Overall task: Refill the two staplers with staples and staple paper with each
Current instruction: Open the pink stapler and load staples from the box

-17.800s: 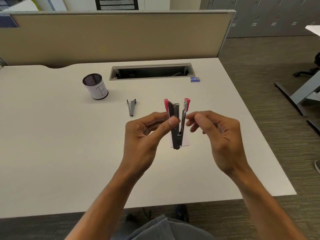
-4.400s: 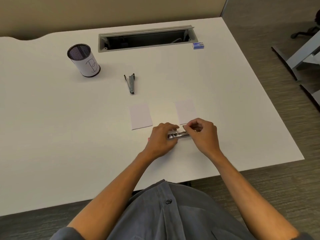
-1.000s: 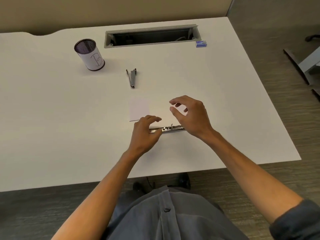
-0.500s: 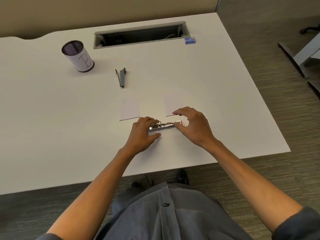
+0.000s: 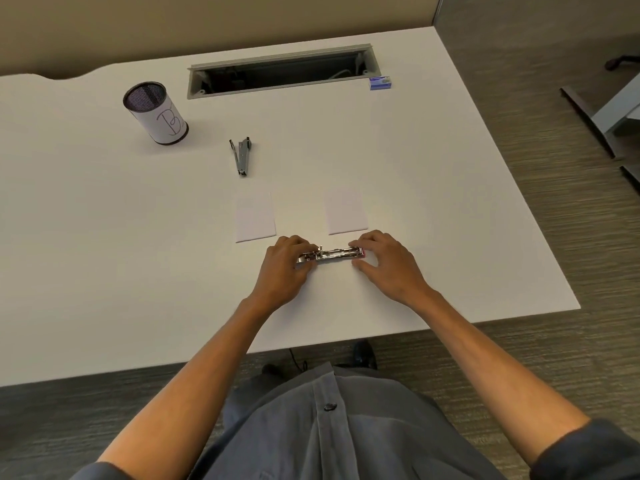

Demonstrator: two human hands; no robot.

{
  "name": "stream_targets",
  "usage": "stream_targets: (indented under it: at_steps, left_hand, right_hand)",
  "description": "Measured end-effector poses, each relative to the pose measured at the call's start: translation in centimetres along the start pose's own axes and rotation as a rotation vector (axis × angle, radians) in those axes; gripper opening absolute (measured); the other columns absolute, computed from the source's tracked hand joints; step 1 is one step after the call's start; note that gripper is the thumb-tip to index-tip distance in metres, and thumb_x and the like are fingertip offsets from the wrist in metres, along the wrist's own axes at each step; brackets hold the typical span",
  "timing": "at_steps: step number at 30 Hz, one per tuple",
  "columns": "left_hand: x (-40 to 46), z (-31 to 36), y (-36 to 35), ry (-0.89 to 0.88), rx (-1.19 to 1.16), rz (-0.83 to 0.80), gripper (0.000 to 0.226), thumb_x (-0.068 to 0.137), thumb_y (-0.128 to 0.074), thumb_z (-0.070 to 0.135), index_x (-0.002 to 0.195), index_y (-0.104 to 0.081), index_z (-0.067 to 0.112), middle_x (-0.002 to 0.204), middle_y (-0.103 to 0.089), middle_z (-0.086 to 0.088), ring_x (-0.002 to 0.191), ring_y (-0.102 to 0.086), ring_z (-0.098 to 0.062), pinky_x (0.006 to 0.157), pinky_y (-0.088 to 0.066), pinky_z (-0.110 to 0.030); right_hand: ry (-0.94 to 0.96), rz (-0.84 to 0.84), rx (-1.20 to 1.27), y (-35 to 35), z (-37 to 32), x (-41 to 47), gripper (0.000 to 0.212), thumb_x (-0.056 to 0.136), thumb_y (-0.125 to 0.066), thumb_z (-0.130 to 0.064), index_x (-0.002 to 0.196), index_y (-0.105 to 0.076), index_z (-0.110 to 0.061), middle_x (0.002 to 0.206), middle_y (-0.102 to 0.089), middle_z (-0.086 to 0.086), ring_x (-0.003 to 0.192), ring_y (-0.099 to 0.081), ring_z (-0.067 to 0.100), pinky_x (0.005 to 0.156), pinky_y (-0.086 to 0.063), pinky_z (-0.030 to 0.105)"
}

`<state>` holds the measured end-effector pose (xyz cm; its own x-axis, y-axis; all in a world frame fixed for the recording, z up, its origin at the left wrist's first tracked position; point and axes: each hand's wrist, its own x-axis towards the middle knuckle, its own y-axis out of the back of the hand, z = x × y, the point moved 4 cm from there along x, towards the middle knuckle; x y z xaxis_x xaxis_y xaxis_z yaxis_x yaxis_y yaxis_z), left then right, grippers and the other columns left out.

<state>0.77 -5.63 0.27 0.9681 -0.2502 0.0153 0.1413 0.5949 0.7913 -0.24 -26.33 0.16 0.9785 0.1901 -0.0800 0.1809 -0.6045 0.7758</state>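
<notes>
Your left hand [image 5: 282, 271] grips the left end of the pink stapler [image 5: 330, 255], fingers curled over it. Your right hand [image 5: 388, 265] pinches the right end, thumb on the near side, fingers on the far side. The stapler lies flat and opened out on the desk [image 5: 104, 254], metal channel up, near the front edge. Can't make out whether staples sit in the channel; too small.

The right paper [image 5: 346, 211] is just beyond your right fingers; the left paper [image 5: 255, 216] is beside your left hand, apart. The grey stapler [image 5: 241, 155] is well behind, the cup [image 5: 156, 114] far left, and the staple box [image 5: 380, 83] at the cable slot [image 5: 282, 72], near the right edge. Bare desk on both sides of your hands. The left end of the stapler is hidden under your fingers.
</notes>
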Motion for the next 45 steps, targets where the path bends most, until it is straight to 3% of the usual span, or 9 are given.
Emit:
stream_targets:
  at_steps: [7,11,15,24,34,39,42,45]
  left_hand:
    - [-0.2,0.7,-0.7,-0.018,-0.006,-0.017,0.024,0.088,-0.068,0.014,0.111,-0.071,0.018,0.105,-0.067,0.002,0.098,-0.055,-0.02,0.081,-0.038,-0.03]
    - [-0.2,0.9,-0.5,-0.009,-0.022,-0.067,0.038,0.082,-0.067,0.012,0.118,-0.066,0.022,0.107,-0.066,0.006,0.103,-0.055,-0.016,0.085,-0.036,-0.027]
    - [0.1,1.0,0.4,-0.008,-0.092,-0.104,0.05,0.072,-0.056,0.016,0.121,-0.063,0.023,0.11,-0.064,0.01,0.106,-0.054,-0.013,0.092,-0.048,-0.037]
    - [3.0,0.5,2.5,0.001,-0.187,0.08,0.025,0.086,-0.061,0.025,0.11,-0.068,0.022,0.101,-0.066,0.01,0.095,-0.061,-0.007,0.091,-0.049,-0.036]
    - [8.3,0.3,4.6,0.0,-0.213,0.173,0.02,0.088,-0.066,0.016,0.108,-0.07,0.02,0.099,-0.07,0.008,0.094,-0.064,-0.006,0.083,-0.046,-0.022]
    - [10.1,-0.6,3.9,0.038,-0.183,0.123,0.023,0.087,-0.063,0.026,0.108,-0.069,0.021,0.103,-0.068,0.011,0.097,-0.063,-0.006,0.087,-0.05,-0.028]
    - [10.6,-1.0,3.0,0.069,-0.125,0.071,0.031,0.086,-0.057,0.033,0.111,-0.069,0.02,0.114,-0.066,0.008,0.107,-0.061,-0.012,0.095,-0.049,-0.033]
    - [11.3,-1.3,2.1,0.08,-0.054,0.03,0.036,0.086,-0.054,0.034,0.117,-0.067,0.02,0.126,-0.061,0.005,0.117,-0.056,-0.014,0.099,-0.043,-0.028]
  right_hand:
    - [-0.012,0.01,0.023,0.1,1.1,-0.6,0.028,0.093,-0.063,-0.024,0.121,-0.067,-0.024,0.114,-0.058,-0.008,0.103,-0.054,0.011,0.077,-0.04,0.024]
    - [-0.009,0.008,0.039,0.7,1.0,-0.4,0.035,0.09,-0.067,-0.03,0.124,-0.065,-0.025,0.118,-0.057,-0.01,0.105,-0.056,0.009,0.079,-0.043,0.024]
    - [-0.015,0.092,0.1,2.8,0.6,1.5,0.039,0.087,-0.07,-0.043,0.122,-0.064,-0.026,0.118,-0.059,-0.011,0.104,-0.057,0.006,0.086,-0.047,0.027]
    - [-0.033,0.283,0.024,7.9,0.7,10.3,0.037,0.088,-0.067,-0.04,0.12,-0.065,-0.021,0.119,-0.061,-0.006,0.099,-0.06,0.011,0.083,-0.048,0.029]
    - [-0.092,0.357,0.009,11.1,2.2,19.1,0.045,0.087,-0.069,-0.038,0.126,-0.06,-0.018,0.122,-0.062,0.0,0.103,-0.061,0.016,0.082,-0.05,0.032]
    - [-0.144,0.361,0.012,11.5,4.1,23.2,0.05,0.086,-0.071,-0.039,0.13,-0.058,-0.017,0.125,-0.061,0.001,0.108,-0.061,0.019,0.084,-0.05,0.033]
    - [-0.171,0.358,0.013,11.7,5.1,25.5,0.053,0.086,-0.071,-0.038,0.132,-0.056,-0.017,0.13,-0.058,0.002,0.113,-0.059,0.02,0.088,-0.049,0.034]
    - [-0.184,0.352,0.013,12.1,6.1,27.9,0.055,0.085,-0.072,-0.036,0.134,-0.054,-0.017,0.135,-0.055,0.003,0.117,-0.057,0.021,0.089,-0.047,0.034]
